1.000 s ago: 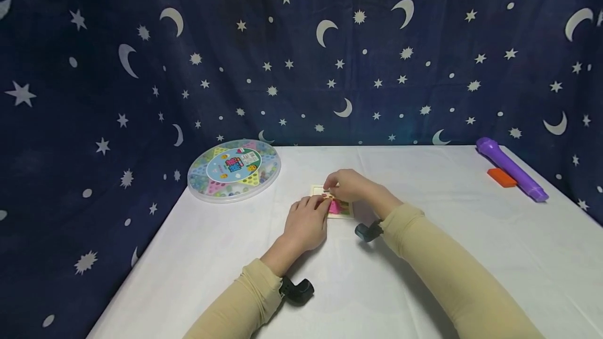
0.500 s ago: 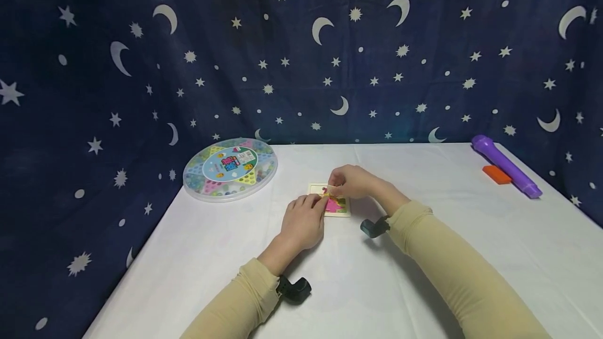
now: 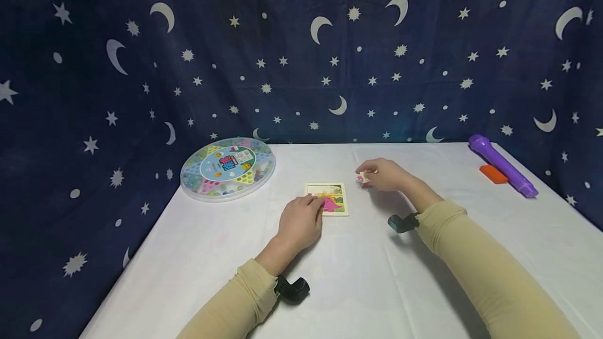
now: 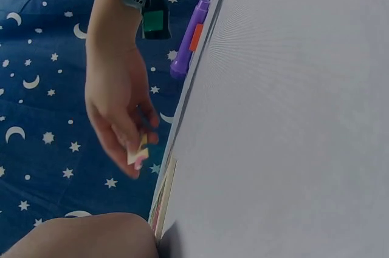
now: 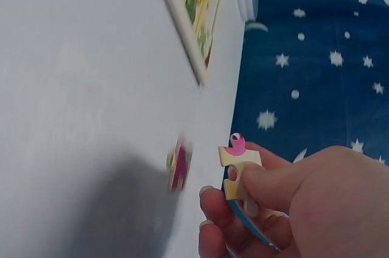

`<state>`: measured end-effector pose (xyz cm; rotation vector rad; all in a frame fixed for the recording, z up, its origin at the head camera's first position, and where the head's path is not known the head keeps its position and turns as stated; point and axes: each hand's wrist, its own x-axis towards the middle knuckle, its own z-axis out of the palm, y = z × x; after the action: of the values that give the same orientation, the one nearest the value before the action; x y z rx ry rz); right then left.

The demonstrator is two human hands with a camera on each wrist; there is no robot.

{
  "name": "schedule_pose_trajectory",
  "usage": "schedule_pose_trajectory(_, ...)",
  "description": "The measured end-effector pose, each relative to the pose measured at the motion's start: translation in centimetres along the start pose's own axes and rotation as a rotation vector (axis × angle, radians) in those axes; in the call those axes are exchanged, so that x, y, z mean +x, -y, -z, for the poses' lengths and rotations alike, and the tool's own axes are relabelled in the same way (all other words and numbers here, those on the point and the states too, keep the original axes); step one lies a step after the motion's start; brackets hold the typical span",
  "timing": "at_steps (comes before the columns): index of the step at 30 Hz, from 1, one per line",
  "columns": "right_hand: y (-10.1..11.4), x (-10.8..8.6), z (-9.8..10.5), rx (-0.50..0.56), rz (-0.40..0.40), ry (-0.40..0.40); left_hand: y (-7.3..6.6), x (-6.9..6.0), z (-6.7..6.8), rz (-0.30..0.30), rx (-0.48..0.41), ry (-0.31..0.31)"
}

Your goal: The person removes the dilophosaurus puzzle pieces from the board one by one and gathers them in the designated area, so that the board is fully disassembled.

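Observation:
A small square jigsaw puzzle in a pale frame [image 3: 346, 200] lies mid-table. Its picture has a pink dinosaur-like figure, and the upper left part looks pale and bare. My left hand [image 3: 299, 224] rests its fingers on the puzzle's left side. Right of the frame, above the table, my right hand [image 3: 387, 175] pinches a jigsaw piece [image 5: 240, 156] with pink and cream print between thumb and fingers. Below it, a second pink jigsaw piece [image 5: 178, 167] shows blurred; whether it touches the table I cannot tell.
A round clear-lidded board game box [image 3: 226, 169] with coloured marbles stands at the back left. At the right edge lie a purple microphone-shaped toy [image 3: 501, 165] and an orange block [image 3: 493, 174]. A starry curtain [image 3: 282, 67] hangs behind the white table [image 3: 358, 276].
My right hand has moved from over the puzzle to its right, carrying a jigsaw piece. More of the puzzle shows now. My left hand stays at its left side. The view has shifted slightly.

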<state>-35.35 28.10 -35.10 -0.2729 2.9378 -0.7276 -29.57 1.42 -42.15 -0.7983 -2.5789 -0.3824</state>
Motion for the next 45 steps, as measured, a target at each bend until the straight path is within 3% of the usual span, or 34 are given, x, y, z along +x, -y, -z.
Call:
schedule_pose_trajectory(3,-1.0,-0.5,0.6,-0.005,-0.054,-0.013,0.1,-0.1,0.0,-0.014,-0.018,-0.045)
schedule_pose_trajectory(7,-2.3,-1.0,1.2,0.018,-0.141,-0.026,0.2,-0.1,0.0,-0.020,-0.019,-0.055)
schedule_pose_trajectory(13,-3.9,-1.5,1.3,0.011,-0.165,-0.034,0.2,0.0,0.0,-0.027,-0.004,-0.044)
schedule_pose_trajectory(22,-4.4,-1.8,0.6,-0.062,-0.143,-0.050,-0.1,-0.2,-0.1,-0.017,0.029,0.096)
schedule_pose_trajectory(32,-2.6,-1.5,-0.2,-0.043,-0.121,-0.071,-0.6,-0.2,0.2,-0.005,0.017,0.119)
schedule_pose_trajectory(39,-0.3,-0.3,-1.2,-0.025,-0.060,-0.076,-0.8,-0.1,0.4,-0.042,0.051,0.159)
schedule_pose_trajectory(45,2.1,0.6,-2.6,-0.040,-0.037,-0.075,-1.5,0.5,0.5,-0.007,0.053,0.169)
